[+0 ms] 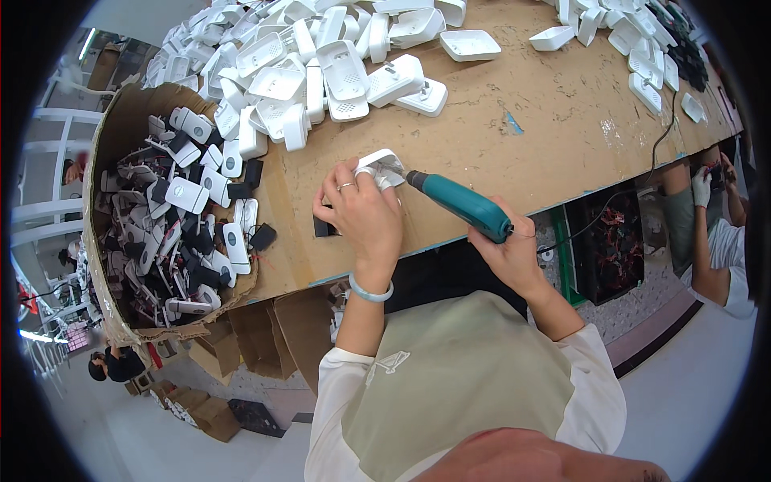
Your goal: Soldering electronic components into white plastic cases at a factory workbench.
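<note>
White casing grasped in the left fingers, teal driver clasped by the right fingers: this one looks unfinished, heaped shells probably left to do

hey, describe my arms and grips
Loose white fabric sleeves leave the forearms bare. Your ungloved left grip wears a thin metallic ring; a pale bluish round bracelet circles the left wrist. Your right grip is ungloved too.

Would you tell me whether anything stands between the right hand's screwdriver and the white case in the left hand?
Nothing visible does: the right hand holds the screwdriver aimed at the white case in the left hand.
</note>
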`<state>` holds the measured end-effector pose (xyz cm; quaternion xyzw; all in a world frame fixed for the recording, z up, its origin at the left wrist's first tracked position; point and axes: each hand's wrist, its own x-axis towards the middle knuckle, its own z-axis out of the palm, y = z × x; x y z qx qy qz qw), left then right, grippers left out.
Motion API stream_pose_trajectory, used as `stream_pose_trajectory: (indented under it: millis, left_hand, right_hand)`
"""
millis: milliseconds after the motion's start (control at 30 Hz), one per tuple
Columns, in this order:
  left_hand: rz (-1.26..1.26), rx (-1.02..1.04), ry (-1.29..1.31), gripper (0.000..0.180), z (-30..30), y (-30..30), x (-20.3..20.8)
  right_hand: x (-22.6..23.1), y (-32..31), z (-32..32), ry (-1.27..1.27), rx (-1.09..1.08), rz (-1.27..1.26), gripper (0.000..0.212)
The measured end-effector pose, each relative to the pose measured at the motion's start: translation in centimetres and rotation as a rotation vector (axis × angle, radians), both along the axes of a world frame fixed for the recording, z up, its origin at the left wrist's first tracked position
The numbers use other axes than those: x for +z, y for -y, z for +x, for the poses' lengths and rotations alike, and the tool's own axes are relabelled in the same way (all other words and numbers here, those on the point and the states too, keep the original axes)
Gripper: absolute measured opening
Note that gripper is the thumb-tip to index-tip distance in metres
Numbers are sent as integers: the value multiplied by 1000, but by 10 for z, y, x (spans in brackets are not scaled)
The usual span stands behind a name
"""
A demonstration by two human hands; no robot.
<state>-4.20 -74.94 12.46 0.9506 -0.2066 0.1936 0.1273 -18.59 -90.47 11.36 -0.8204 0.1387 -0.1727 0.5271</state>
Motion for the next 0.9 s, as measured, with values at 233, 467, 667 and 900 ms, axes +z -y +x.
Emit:
stream_pose_trajectory:
  millis: [233,467,667,900]
  left_hand:
    - [-10,-9,-45,28,-3,0,4]
    - [-7,-5,-34,27,-1,1,3]
    - [-12,-9,-54,29,0,1,5]
    - [-14,-21,-63,27,-2,1,6]
  right_hand:
    - [5,1,0,5,-3,-6,30]
    - [7,3,2,0,11,2,29]
    - [11,4,4,-22,5,-29,29]
    - [13,2,1,16,-13,17,25]
